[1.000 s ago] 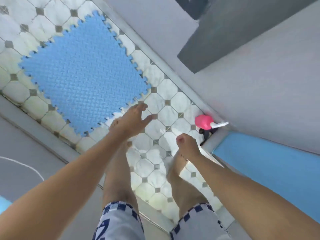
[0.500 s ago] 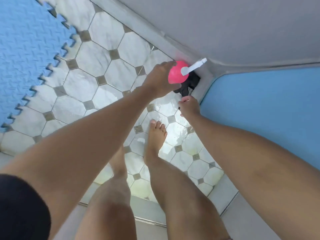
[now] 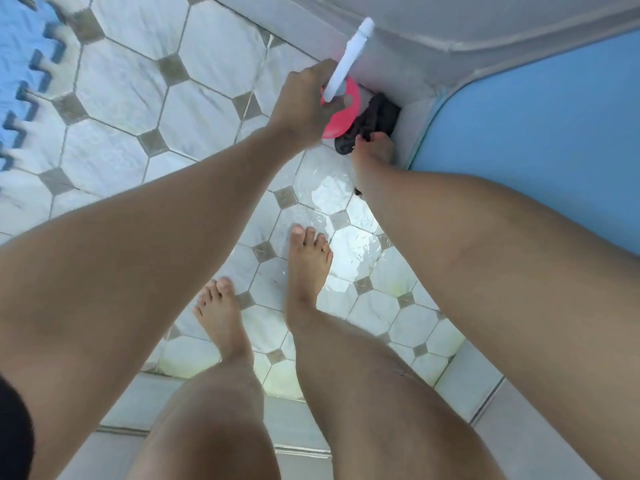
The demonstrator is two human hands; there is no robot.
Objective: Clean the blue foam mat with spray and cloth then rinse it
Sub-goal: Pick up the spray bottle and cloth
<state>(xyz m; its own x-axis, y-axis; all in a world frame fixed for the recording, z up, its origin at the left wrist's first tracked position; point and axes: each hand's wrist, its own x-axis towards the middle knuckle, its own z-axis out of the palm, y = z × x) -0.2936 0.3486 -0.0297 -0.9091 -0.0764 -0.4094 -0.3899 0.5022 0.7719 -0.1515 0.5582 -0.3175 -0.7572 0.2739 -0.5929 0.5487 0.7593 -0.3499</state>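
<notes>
Blue foam mat (image 3: 12, 81): flat on the tiled floor (image 3: 121, 81) at the far left edge of my view. Only its toothed border shows, and that is blurred. It lies well apart from both hands, which work in the corner of the wall (image 3: 415, 46) at upper right.

Left hand (image 3: 304, 105): fingers wrapped round the pink spray bottle (image 3: 341, 116), whose white nozzle (image 3: 349, 57) slants up toward the wall.

Right hand (image 3: 372, 150): fingertips bent onto the near edge of the dark cloth (image 3: 379, 114), which sits crumpled in the corner just beside the bottle. I cannot tell whether the fingers have closed on it.

Step in hand, as I judge it: gathering the tools. The mat shows no sign that I can read of spraying or wiping.

The next move calls for a sure pinch on the cloth and a lift of both tools clear of the corner. They then go leftward to the mat, with the nozzle turned down at the foam. The tiles near the bare feet (image 3: 308, 258) look glossy, perhaps wet, so I would step with care.
</notes>
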